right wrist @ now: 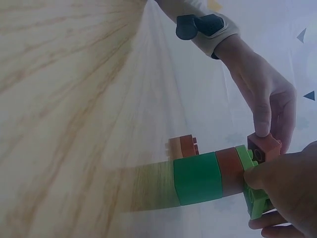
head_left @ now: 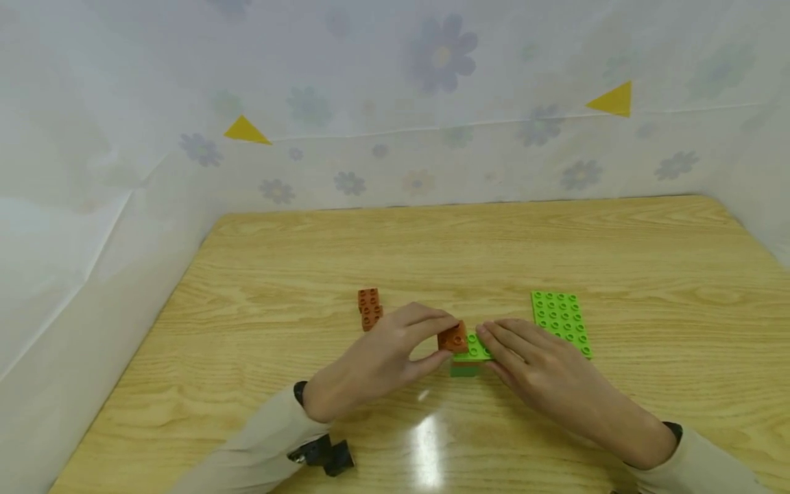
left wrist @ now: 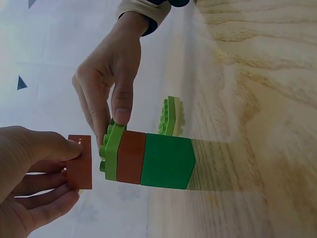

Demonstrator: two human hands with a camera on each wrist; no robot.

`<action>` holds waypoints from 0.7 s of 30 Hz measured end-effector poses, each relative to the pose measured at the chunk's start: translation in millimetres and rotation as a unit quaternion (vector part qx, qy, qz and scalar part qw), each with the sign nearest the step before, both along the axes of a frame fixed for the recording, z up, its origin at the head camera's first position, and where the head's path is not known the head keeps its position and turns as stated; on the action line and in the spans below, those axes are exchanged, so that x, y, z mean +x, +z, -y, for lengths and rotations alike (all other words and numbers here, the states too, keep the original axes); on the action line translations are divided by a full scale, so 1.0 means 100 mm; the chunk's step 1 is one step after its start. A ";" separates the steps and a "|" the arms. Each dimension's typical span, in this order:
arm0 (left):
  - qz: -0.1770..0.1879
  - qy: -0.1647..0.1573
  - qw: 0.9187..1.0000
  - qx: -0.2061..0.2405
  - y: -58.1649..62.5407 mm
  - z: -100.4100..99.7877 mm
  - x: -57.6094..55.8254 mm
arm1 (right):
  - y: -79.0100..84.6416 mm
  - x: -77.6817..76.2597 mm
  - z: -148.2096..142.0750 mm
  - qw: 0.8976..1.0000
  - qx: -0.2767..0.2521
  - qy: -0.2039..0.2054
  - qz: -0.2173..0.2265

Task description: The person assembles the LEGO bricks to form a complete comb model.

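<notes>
My left hand (head_left: pixel 385 350) pinches a reddish-brown toy building brick (head_left: pixel 454 339) between thumb and fingers. In the left wrist view a narrow gap separates that brick from the studs of a light green plate (left wrist: pixel 114 153). This plate tops a stack, with a reddish-brown brick (left wrist: pixel 131 157) beneath it and a dark green block (left wrist: pixel 167 161) at the bottom, standing on the table. My right hand (head_left: pixel 546 370) grips the light green plate's right end, thumb on the near side and fingers over the far side. Its fingers hide part of the plate in the head view.
Two reddish-brown bricks (head_left: pixel 370 309) lie end to end on the wooden table (head_left: pixel 278 274), left of the stack. A flat light green studded plate (head_left: pixel 558 317) lies to the right, behind my right hand. A flower-printed white sheet (head_left: pixel 382 165) surrounds the table's back and sides.
</notes>
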State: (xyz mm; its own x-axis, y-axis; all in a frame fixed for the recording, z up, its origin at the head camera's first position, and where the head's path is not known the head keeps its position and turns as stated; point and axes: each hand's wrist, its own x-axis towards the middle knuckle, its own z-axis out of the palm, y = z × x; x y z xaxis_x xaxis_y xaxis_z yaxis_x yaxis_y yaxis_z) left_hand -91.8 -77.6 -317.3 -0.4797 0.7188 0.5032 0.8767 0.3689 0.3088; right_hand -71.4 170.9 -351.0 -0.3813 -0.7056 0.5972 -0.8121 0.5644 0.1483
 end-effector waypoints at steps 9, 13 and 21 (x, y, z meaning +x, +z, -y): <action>0.013 -0.017 1.000 0.007 -0.05 -0.06 -0.02 | -0.01 -0.01 0.01 1.000 -0.008 0.010 -0.001; 0.012 -0.018 1.000 0.006 -0.07 -0.09 -0.02 | -0.01 -0.01 0.01 1.000 -0.008 0.011 -0.001; 0.004 -0.021 1.000 0.019 -0.10 -0.12 -0.03 | 0.00 0.01 0.01 1.000 -0.010 0.004 0.013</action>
